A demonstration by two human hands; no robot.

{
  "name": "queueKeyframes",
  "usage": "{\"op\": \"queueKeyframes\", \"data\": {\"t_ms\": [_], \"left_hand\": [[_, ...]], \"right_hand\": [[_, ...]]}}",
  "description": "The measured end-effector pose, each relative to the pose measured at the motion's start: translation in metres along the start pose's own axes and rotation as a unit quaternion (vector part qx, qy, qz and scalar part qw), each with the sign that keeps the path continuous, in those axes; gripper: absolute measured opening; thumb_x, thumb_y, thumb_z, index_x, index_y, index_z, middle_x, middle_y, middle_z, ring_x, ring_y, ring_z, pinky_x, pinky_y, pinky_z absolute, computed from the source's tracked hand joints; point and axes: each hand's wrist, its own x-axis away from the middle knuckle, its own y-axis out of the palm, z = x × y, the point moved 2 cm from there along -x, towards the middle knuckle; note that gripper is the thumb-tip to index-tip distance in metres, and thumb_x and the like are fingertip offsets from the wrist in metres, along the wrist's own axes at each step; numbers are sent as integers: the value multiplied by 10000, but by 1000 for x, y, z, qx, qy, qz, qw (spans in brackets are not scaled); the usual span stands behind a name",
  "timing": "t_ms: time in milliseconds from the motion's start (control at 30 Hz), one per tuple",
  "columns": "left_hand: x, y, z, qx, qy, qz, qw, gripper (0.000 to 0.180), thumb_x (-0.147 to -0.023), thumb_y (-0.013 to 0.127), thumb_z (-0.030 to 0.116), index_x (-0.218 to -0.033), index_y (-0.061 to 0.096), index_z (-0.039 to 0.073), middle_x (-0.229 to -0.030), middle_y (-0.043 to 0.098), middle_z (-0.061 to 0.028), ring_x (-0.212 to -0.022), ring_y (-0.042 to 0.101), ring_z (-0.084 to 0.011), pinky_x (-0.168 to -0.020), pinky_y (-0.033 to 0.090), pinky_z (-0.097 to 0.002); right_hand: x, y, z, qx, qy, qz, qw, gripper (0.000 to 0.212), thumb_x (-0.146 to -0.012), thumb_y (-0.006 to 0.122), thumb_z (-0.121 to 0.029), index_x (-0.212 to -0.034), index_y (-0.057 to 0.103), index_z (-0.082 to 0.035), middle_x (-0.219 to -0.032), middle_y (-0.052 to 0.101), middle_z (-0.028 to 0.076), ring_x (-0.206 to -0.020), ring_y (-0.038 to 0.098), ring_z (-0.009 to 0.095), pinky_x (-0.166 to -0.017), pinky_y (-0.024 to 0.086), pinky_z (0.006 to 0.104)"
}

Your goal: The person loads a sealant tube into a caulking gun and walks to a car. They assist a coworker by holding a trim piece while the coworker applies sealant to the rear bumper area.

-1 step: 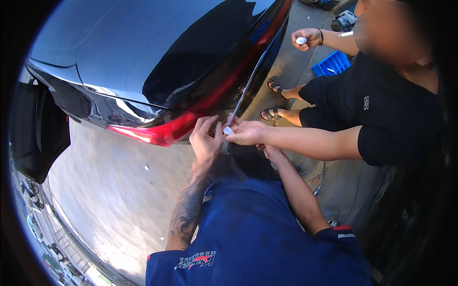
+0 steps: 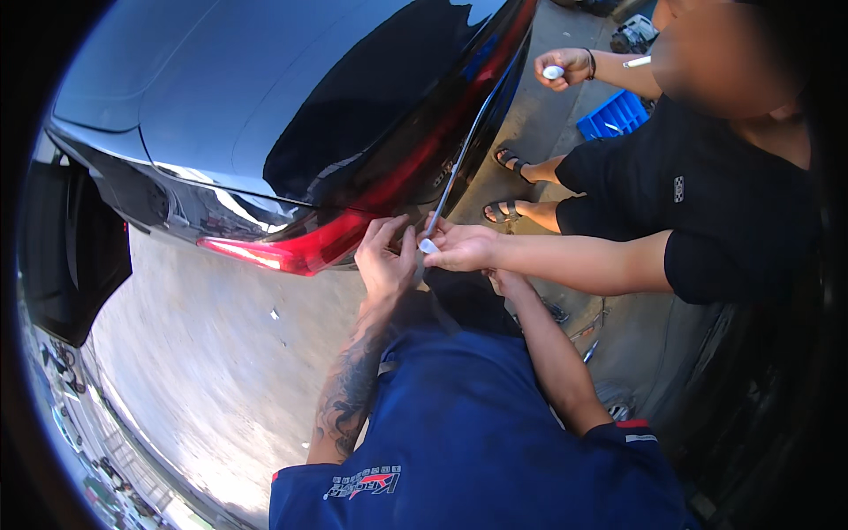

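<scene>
My left hand (image 2: 386, 263) is raised at the rear corner of a dark car (image 2: 212, 106), beside its red tail light (image 2: 305, 249). Its fingers are bent, with the thumb held apart from them, and I see nothing between them. My right hand (image 2: 509, 283) is mostly hidden behind a co-worker's forearm, so its fingers do not show. Close to my left fingertips, the co-worker's near hand (image 2: 466, 246) holds a small white cap-like piece (image 2: 428, 246). A thin silver rod or strip (image 2: 456, 168) runs from that hand along the car's rear edge.
The co-worker (image 2: 724, 194), in black clothes and sandals, stands close on the right, with a small white object (image 2: 553, 72) in the far hand. A blue crate (image 2: 612, 116) lies on the floor behind. Another dark vehicle (image 2: 75, 243) is at the left.
The view has shifted slightly. My right hand shows a little less behind the co-worker's forearm. Otherwise the hands keep nearly the same places.
</scene>
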Motion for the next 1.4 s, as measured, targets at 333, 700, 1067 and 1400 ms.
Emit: {"op": "queueKeyframes", "data": {"t_ms": [333, 700, 1067, 1400], "left_hand": [[-1, 3, -28, 149, -159, -183, 959, 145, -836, 665, 62, -948, 695, -26, -862, 641, -67, -718, 574, -80, -633, 444, -209], [-5, -1, -28, 215, -164, -255, 928, 151, -836, 636, -1, -973, 693, -27, -983, 638, -108, -902, 603, -147, -826, 468, -264], [-5, 2, -30, 237, -129, -266, 926, 180, -825, 611, -16, -987, 689, -29, -983, 641, -117, -908, 596, -156, -827, 460, -271], [-23, -5, -34, 261, -109, -316, 906, 163, -804, 585, -52, -939, 677, -49, -943, 636, -130, -890, 616, -181, -810, 481, -283]], "right_hand": [[-37, 47, -42, -552, 372, -294, 686, 335, -972, 414, -412, -1074, 488, -101, -1044, 567, 13, -969, 529, 117, -895, 425, 289], [-81, 22, -133, -130, -512, 163, 833, 165, -899, 548, -178, -967, 604, -38, -820, 640, 26, -662, 565, 100, -600, 440, 250], [-83, 14, -132, -168, -480, 67, 859, 167, -885, 585, -195, -959, 621, -50, -817, 653, 27, -644, 555, 81, -574, 410, 222], [-81, 14, -140, -212, -384, -86, 895, 171, -871, 619, -211, -952, 636, -61, -815, 665, 28, -627, 546, 64, -550, 384, 196]]}}
